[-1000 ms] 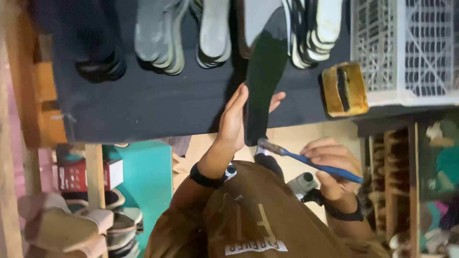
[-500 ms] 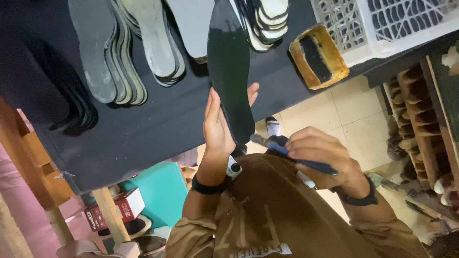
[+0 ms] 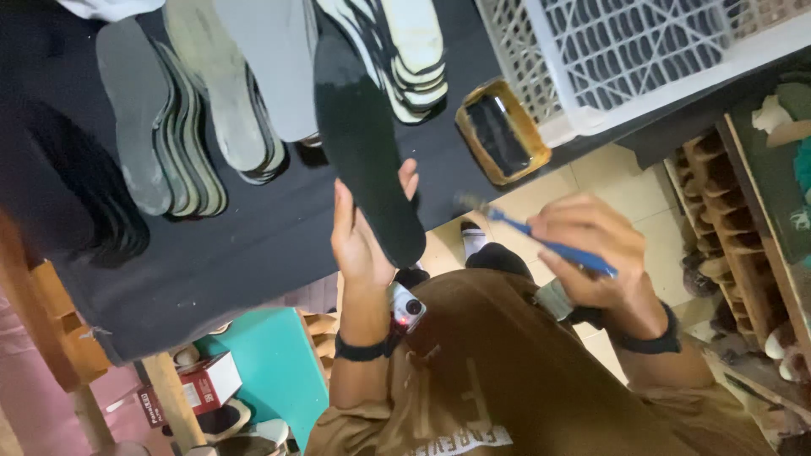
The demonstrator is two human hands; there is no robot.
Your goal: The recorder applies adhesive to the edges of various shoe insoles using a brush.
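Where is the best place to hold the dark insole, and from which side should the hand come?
Likely its narrow middle, from below and behind: the insole is long and flat, and the left hand already cups its lower half so, leaving the dark face free toward the brush.

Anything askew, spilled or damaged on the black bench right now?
Nothing stands out. The left hand holds a dark green insole, the right hand a blue-handled brush; the grey insole stacks lie fanned and the small yellow-rimmed tray sits flat.
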